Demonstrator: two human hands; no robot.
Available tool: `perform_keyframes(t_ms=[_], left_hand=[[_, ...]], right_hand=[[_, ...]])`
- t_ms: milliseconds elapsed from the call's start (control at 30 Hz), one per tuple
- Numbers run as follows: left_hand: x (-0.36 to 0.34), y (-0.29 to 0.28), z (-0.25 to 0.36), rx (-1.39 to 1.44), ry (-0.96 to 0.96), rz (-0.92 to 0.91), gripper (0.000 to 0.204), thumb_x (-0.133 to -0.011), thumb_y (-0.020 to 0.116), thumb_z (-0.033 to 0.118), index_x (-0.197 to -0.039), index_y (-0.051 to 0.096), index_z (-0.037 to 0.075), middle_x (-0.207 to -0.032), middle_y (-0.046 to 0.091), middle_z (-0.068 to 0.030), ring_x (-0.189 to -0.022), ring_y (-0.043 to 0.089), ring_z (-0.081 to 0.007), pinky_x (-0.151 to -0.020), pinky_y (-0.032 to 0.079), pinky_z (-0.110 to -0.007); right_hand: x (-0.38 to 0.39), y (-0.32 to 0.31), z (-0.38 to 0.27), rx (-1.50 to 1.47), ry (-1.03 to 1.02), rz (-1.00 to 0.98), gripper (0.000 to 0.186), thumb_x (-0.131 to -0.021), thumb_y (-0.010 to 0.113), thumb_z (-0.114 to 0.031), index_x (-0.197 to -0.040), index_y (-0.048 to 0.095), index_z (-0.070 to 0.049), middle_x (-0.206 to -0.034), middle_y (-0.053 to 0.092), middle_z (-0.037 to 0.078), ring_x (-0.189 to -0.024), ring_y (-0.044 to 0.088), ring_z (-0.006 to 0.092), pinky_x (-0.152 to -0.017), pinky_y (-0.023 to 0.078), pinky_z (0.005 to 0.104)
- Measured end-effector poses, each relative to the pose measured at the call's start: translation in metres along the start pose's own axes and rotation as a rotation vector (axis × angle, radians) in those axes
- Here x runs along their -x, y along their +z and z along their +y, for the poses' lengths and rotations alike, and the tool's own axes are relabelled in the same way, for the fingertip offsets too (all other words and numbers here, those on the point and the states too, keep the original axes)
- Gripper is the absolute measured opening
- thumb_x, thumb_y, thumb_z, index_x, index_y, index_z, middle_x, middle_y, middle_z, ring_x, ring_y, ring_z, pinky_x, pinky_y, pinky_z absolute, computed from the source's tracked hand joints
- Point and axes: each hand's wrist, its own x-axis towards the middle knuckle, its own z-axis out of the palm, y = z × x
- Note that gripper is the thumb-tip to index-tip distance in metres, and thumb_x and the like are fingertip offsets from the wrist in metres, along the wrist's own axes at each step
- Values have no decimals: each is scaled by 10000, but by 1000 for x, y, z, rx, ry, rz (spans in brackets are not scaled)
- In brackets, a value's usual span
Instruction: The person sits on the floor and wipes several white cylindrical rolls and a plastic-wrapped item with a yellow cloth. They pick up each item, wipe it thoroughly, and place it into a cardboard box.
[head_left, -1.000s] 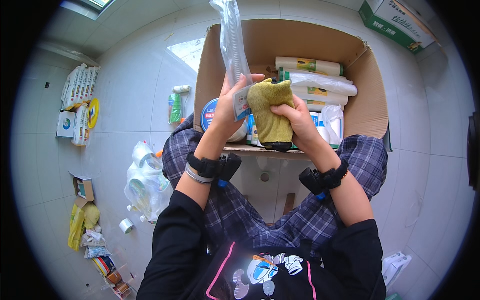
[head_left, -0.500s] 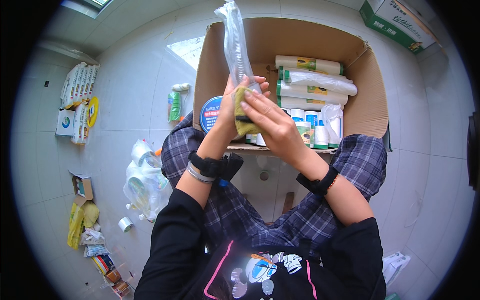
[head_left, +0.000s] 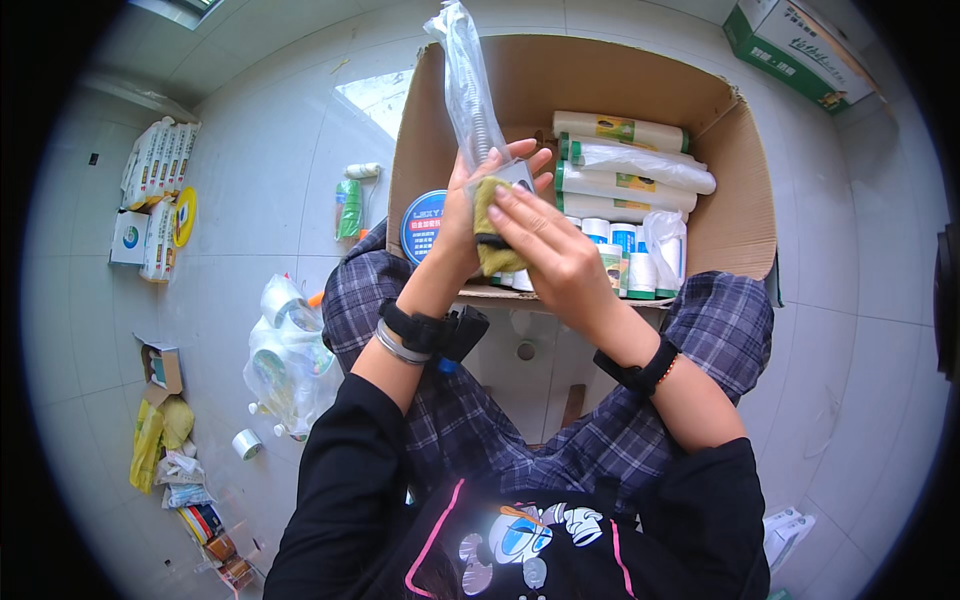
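A clear plastic bag with a grey ribbed hose (head_left: 472, 105) inside lies across the palm of my left hand (head_left: 458, 218), whose fingers are partly spread behind it. The bag points away from me, over the left part of the box. With my right hand (head_left: 553, 243) I press a folded yellow-green cloth (head_left: 491, 228) against the bag's near end, my fingers flat on top of the cloth. The cloth hides that end and part of my left palm.
The cardboard box (head_left: 680, 80) in front of my knees holds white bag rolls (head_left: 620, 132), smaller upright rolls (head_left: 640, 268) and a round blue tin (head_left: 422, 225). Left on the floor are a green roller (head_left: 348, 208), a plastic bag of items (head_left: 285, 360) and stacked packs (head_left: 155, 170).
My left fingers have spread wider past the bag's edge. The cloth has shifted slightly on the bag, and more of the packet's near end shows beside it.
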Motion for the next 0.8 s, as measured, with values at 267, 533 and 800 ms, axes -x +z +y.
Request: perform_keyframes(t_ms=[267, 533, 800], left_hand=[[6, 6, 5, -3, 26, -41, 396, -935, 430, 210, -1233, 418, -51, -1202, 499, -239, -1080, 538, -268, -911, 476, -350], [4, 2, 5, 2, 13, -102, 411, -943, 392, 214, -1270, 402, -35, -1237, 479, -240, -1116, 517, -276, -921, 465, -369], [3, -6, 20, -25, 51, -47, 424, -925, 403, 202, -1283, 396, -27, -1278, 466, -199, -1143, 496, -268, -975, 405, -358]], right_hand=[[-4, -3, 9, 152, 3, -9, 427, -717, 544, 29, -1137, 588, -30, -1193, 562, 117, -1128, 523, 270, -922, 454, 357], [-3, -8, 18, 187, 73, -20, 472, -697, 534, 82, -1150, 584, -42, -1214, 549, 117, -1137, 513, 278, -922, 448, 360], [5, -4, 17, 158, -22, -98, 448, -703, 530, 48, -1140, 583, -40, -1207, 558, 101, -1132, 518, 271, -922, 452, 347]])
